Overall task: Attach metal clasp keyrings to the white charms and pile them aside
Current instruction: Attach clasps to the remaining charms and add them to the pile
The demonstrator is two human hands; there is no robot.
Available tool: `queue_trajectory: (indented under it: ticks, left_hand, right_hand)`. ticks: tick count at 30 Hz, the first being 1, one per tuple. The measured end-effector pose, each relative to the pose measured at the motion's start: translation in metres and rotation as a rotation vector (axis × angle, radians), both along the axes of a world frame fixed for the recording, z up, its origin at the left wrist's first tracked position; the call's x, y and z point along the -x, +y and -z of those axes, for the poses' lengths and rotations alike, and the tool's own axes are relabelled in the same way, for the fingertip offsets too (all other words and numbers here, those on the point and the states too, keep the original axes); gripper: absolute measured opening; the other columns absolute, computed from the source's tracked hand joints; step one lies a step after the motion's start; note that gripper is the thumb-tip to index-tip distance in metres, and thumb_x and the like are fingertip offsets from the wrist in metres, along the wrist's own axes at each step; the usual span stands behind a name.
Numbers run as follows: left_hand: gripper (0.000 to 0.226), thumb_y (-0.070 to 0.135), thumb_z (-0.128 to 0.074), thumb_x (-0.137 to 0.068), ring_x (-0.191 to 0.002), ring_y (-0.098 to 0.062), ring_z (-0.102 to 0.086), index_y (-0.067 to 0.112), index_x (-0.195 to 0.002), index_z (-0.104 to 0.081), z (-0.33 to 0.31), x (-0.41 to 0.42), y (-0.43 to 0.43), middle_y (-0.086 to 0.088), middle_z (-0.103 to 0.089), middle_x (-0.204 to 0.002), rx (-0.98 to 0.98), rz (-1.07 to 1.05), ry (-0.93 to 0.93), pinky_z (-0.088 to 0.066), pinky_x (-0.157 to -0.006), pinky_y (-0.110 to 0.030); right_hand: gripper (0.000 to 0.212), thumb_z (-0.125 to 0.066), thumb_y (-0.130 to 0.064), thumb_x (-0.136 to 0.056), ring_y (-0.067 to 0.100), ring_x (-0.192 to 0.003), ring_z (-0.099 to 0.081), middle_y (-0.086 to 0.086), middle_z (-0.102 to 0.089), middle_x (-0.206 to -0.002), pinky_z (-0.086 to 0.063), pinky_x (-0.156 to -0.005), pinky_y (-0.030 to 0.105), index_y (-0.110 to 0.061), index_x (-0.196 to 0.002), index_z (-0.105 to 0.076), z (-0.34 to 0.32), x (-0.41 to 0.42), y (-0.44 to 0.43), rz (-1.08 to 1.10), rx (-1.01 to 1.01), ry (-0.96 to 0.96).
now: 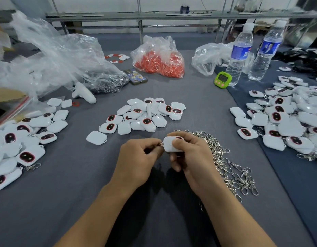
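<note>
Fingers of the right hand (188,154) are gripping a white rounded-square plastic charm (169,144) above the grey desk (65,193), steadying its loop while the left hand (136,157) is pinching a metal clasp keyring (159,144) onto it.

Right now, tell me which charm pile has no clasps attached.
The middle pile: its charms show bare loops, while the left pile and right pile have metal clasps attached.

clasp keyring (160,144): nearly all hidden in left hand (136,157) pinch | white charm (169,146): partly under right hand (189,154) thumb | left charm pile (35,155), right charm pile (289,129): cut by frame edges | timer (223,79) digits: unreadable
</note>
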State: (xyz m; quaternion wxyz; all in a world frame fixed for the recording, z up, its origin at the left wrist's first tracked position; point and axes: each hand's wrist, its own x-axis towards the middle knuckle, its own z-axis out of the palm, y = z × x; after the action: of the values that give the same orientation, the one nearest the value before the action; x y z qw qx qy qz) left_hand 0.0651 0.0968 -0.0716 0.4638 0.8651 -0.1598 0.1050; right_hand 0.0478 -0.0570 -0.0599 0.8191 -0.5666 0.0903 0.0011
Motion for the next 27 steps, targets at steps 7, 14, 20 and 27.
queue_trajectory:
  ticks: [7, 14, 20, 27]
  left_hand:
    - [0.016, 0.02, -0.07, -0.093, -0.052, -0.005, -0.047, 0.027, -0.087, -0.083, -0.006, -0.004, -0.006, 0.005, -0.059, -0.055, 0.367, 0.05, 0.439, -0.039, -0.054, -0.012]
    - [0.023, 0.03, -0.066, -0.089, -0.062, -0.016, -0.055, 0.015, -0.075, -0.074, -0.008, 0.002, -0.005, 0.001, -0.065, -0.061, -0.149, -0.044, -0.058, -0.04, -0.061, -0.031]
    - [0.026, 0.019, -0.063, -0.088, -0.057, -0.019, -0.043, 0.018, -0.062, -0.064, -0.007, 0.004, -0.008, 0.003, -0.056, -0.056, -0.495, -0.086, -0.418, -0.016, -0.062, -0.028]
    - [0.016, 0.022, -0.071, -0.093, -0.052, -0.001, -0.05, 0.031, -0.085, -0.082, -0.01, 0.002, -0.009, 0.002, -0.066, -0.06, 0.287, 0.027, 0.325, -0.041, -0.052, -0.011]
  right_hand:
    - [0.037, -0.052, 0.003, -0.095, 0.017, -0.045, -0.05, 0.013, -0.068, -0.07, -0.033, -0.035, 0.023, -0.015, -0.078, -0.079, -0.003, 0.001, -0.006, -0.029, -0.134, 0.033]
    - [0.031, -0.055, 0.004, -0.093, 0.017, -0.044, -0.049, 0.012, -0.064, -0.065, -0.035, -0.035, 0.024, -0.014, -0.082, -0.077, 0.002, 0.001, -0.001, 0.049, 0.0, -0.009]
    - [0.025, -0.057, 0.001, -0.093, 0.021, -0.044, -0.047, 0.009, -0.061, -0.062, -0.038, -0.037, 0.026, -0.015, -0.086, -0.075, 0.004, 0.002, 0.005, 0.093, 0.154, -0.052]
    - [0.034, -0.051, 0.002, -0.096, 0.016, -0.045, -0.05, 0.012, -0.068, -0.071, -0.033, -0.035, 0.023, -0.015, -0.083, -0.077, -0.005, 0.0, -0.007, -0.005, -0.095, 0.024]
